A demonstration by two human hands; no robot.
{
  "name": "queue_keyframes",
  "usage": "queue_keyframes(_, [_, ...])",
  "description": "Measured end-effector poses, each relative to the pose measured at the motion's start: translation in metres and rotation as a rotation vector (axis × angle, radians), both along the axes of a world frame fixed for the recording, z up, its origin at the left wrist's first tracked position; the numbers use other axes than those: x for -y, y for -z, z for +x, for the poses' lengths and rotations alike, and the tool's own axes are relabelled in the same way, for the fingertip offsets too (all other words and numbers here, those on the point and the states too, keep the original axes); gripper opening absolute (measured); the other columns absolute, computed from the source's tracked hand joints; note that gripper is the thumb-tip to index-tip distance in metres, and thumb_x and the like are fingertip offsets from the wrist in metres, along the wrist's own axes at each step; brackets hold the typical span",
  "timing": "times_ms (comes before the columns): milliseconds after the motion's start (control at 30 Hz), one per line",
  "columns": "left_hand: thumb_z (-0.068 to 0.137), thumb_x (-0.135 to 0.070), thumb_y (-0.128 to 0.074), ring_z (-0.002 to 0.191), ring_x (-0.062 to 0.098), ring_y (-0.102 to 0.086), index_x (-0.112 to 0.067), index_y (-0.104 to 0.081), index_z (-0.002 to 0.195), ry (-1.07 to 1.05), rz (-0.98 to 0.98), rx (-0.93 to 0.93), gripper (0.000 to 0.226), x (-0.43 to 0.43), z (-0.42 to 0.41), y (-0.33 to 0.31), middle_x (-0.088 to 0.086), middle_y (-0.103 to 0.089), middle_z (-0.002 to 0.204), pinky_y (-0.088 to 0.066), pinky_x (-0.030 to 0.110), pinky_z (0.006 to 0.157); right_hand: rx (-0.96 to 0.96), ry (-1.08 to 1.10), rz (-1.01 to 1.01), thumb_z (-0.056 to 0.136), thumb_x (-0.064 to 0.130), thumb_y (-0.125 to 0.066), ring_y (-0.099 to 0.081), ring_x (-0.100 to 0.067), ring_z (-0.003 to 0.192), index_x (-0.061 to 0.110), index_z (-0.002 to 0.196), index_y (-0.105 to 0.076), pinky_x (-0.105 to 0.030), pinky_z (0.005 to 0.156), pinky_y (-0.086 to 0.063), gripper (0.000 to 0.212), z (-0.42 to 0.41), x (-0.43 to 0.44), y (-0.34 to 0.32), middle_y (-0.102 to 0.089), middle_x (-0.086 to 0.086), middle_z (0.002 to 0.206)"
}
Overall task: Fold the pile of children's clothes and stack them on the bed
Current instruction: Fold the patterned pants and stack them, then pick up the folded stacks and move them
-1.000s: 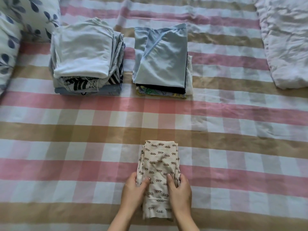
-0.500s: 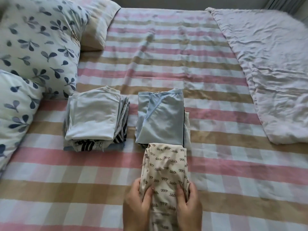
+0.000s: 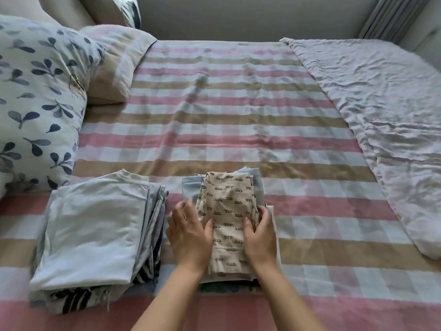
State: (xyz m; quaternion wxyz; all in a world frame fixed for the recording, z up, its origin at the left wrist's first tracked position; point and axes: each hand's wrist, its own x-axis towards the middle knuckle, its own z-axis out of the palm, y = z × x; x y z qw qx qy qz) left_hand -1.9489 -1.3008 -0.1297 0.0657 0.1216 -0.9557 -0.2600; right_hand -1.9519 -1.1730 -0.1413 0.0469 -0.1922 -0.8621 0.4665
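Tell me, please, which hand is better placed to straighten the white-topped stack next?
Left, probably. The left hand rests on the left edge of the printed garment, right beside the white-topped stack; the right hand holds its far edge and would have to cross over.

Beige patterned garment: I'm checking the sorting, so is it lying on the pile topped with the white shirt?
No, the beige patterned garment lies on the other pile, over a light blue garment, beside the white-topped pile.

Printed garment now atop the right-hand stack of clothes.
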Motion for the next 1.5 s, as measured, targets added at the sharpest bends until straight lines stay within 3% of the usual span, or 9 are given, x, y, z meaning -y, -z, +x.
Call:
queue_keyframes(67, [0.082, -0.013, -0.058, 0.133, 0.028, -0.026, -0.011, -0.043, 0.137, 0.177, -0.158, -0.185, 0.057, -0.005, -0.002, 0.0, 0.015, -0.041, 0.142, -0.021, 0.045, 0.107, -0.22, -0.026, 0.248, 0.088, 0.011, -0.054, -0.042, -0.02, 0.117, 0.008, 0.13, -0.047, -0.034, 0.097, -0.036, 0.042, -0.003, 0.003, -0.002, -0.049, -0.006, 0.125])
queue_keyframes(200, [0.099, -0.035, -0.026, 0.133, 0.013, 0.038, -0.038, 0.011, 0.141, 0.379, -0.311, 0.093, 0.056, -0.008, -0.033, 0.01, -0.009, 0.029, 0.148, 0.028, 0.053, 0.103, -0.173, -0.439, 0.458, 0.091, 0.026, -0.04, -0.002, -0.017, 0.145, 0.027, 0.145, -0.026, -0.03, 0.113, 0.001, 0.056, -0.03, 0.013, -0.001, -0.002, 0.005, 0.154])
queue_keyframes(333, [0.096, -0.049, -0.014, 0.14, 0.015, 0.023, -0.044, 0.017, 0.138, 0.316, -0.191, 0.298, 0.052, -0.006, -0.052, 0.036, -0.017, 0.033, 0.14, -0.002, 0.063, 0.109, -0.014, -0.532, 0.651, 0.1, 0.038, -0.02, 0.021, -0.016, 0.141, 0.036, 0.146, 0.004, -0.029, 0.105, 0.026, 0.052, -0.052, 0.006, 0.035, 0.027, 0.01, 0.146])
queue_keyframes(633, [0.082, -0.059, 0.001, 0.142, 0.012, 0.012, -0.047, 0.009, 0.134, 0.274, -0.026, 0.184, 0.054, -0.003, -0.05, 0.067, -0.021, 0.015, 0.149, -0.011, 0.041, 0.117, 0.002, -0.485, 0.662, 0.088, 0.036, -0.031, -0.046, -0.026, 0.127, 0.024, 0.13, -0.055, -0.04, 0.104, -0.016, 0.049, -0.052, 0.011, 0.043, -0.05, -0.003, 0.138])
queue_keyframes(800, [0.096, -0.048, -0.026, 0.139, 0.011, 0.026, -0.04, 0.023, 0.135, 0.289, -0.019, 0.195, 0.064, 0.002, -0.05, 0.049, -0.016, 0.029, 0.149, 0.002, 0.048, 0.115, -0.038, -0.541, 0.557, 0.097, 0.041, -0.029, 0.008, -0.017, 0.145, 0.033, 0.145, 0.0, -0.032, 0.113, 0.015, 0.056, -0.053, 0.006, 0.038, 0.018, 0.008, 0.151])
queue_keyframes(867, [0.09, -0.059, -0.036, 0.134, 0.007, 0.033, -0.039, 0.027, 0.137, 0.201, 0.119, 0.143, 0.081, 0.008, -0.042, 0.039, -0.016, 0.038, 0.144, 0.007, 0.047, 0.113, -0.098, -0.437, 0.444, 0.09, 0.053, -0.034, 0.009, -0.014, 0.144, 0.032, 0.144, 0.0, -0.033, 0.116, 0.007, 0.067, -0.041, -0.003, 0.032, 0.009, 0.007, 0.154])
queue_keyframes(1033, [0.051, -0.067, -0.064, 0.141, 0.029, -0.014, -0.016, 0.008, 0.147, -0.13, 0.702, 0.455, 0.13, 0.025, -0.022, 0.031, 0.014, -0.012, 0.154, -0.02, 0.052, 0.113, 0.213, -0.052, 0.026, 0.065, 0.077, -0.05, -0.011, -0.023, 0.142, 0.014, 0.148, -0.002, -0.04, 0.115, -0.017, 0.115, -0.008, -0.028, 0.03, -0.013, -0.009, 0.155])
queue_keyframes(1367, [0.031, -0.081, -0.059, 0.119, 0.031, -0.049, -0.001, -0.038, 0.13, -0.107, 0.682, 0.516, 0.129, 0.028, -0.027, 0.045, 0.017, -0.049, 0.131, -0.041, 0.047, 0.101, 0.469, 0.022, 0.022, 0.066, 0.074, -0.058, -0.004, -0.029, 0.139, 0.01, 0.148, -0.006, -0.041, 0.113, -0.009, 0.117, -0.008, -0.031, 0.048, -0.007, -0.009, 0.153])
queue_keyframes(1500, [0.036, -0.075, -0.067, 0.107, 0.026, -0.06, -0.005, -0.048, 0.124, -0.063, 0.812, 0.478, 0.115, 0.028, -0.027, 0.048, 0.011, -0.062, 0.118, -0.046, 0.044, 0.098, 0.458, 0.032, 0.011, 0.063, 0.075, -0.059, -0.028, -0.033, 0.132, 0.005, 0.142, -0.022, -0.043, 0.108, -0.026, 0.112, -0.011, -0.03, 0.05, -0.032, -0.018, 0.142])
